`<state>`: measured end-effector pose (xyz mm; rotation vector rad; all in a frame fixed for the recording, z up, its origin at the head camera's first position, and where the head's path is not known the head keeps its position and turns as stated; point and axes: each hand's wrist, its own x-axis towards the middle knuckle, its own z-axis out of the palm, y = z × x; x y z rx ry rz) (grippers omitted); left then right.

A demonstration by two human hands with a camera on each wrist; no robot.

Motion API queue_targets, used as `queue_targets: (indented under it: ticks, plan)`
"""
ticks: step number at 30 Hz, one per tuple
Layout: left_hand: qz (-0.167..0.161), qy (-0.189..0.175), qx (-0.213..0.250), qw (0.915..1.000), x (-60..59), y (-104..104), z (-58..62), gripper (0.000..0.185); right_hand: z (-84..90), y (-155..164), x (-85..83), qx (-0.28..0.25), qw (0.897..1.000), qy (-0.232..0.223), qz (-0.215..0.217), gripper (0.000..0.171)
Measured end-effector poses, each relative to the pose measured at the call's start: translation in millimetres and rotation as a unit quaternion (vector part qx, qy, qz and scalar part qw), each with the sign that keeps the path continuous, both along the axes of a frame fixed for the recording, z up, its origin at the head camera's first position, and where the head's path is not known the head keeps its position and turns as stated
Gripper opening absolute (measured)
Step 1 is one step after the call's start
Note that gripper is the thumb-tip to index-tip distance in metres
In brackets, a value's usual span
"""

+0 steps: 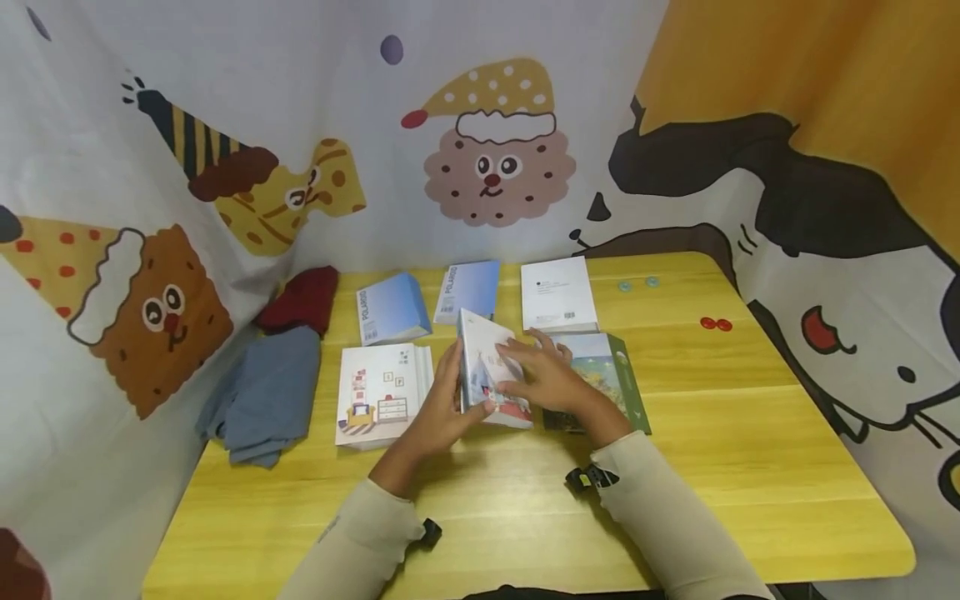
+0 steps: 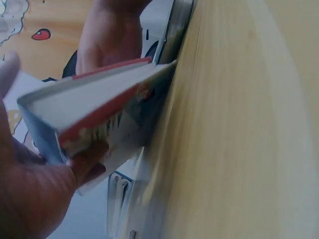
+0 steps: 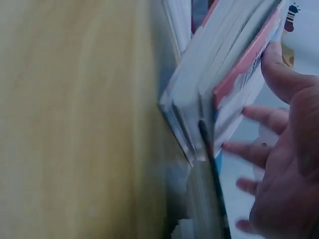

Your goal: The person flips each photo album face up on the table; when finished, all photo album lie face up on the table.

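A thick book with a white, red-edged illustrated cover point(image 1: 483, 346) is tilted above the middle of the table. My left hand point(image 1: 435, 408) grips it by the spine side, thumb on one cover and fingers on the other. In the left wrist view, the book point(image 2: 94, 99) shows its page block between two red-edged covers. My right hand point(image 1: 551, 379) has its fingers spread, with fingertips touching the cover. Seen from the right wrist, the book's point(image 3: 224, 69) lower edge stands close over the table, its pages slightly parted, beside the thumb and fingers of my right hand point(image 3: 284, 149).
Around the hands lie a room-picture book point(image 1: 382, 392), two blue POLAROID books point(image 1: 393, 308), a white book point(image 1: 557, 292) and a green-edged book point(image 1: 633, 383). Grey-blue cloth point(image 1: 270, 392) and dark red cloth point(image 1: 303, 300) lie left. Red point(image 1: 716, 323) and light-blue discs point(image 1: 637, 284) lie right.
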<state>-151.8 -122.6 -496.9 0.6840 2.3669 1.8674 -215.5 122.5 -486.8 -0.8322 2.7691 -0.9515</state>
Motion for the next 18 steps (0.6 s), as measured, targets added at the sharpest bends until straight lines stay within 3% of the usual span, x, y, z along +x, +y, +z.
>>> queue_targets:
  ticks: [4,10,14,18]
  plan:
    - [0.001,-0.021,0.013,0.9997,-2.0,1,0.3,0.109,-2.9,1,2.1,0.055,0.998,0.004,-0.02,0.078]
    - [0.022,-0.036,-0.009,0.9991,-3.6,-6,0.8,0.114,-5.6,5,1.2,0.074,0.997,-0.012,0.004,0.087]
    - [0.06,-0.027,-0.078,0.9948,-5.5,-11,2.2,0.114,-6.3,5,1.4,0.077,0.997,-0.011,0.007,0.091]
    - [0.082,0.018,-0.176,0.9809,-8.3,-14,1.6,0.105,-8.5,3,1.8,0.089,0.996,0.008,0.004,0.094]
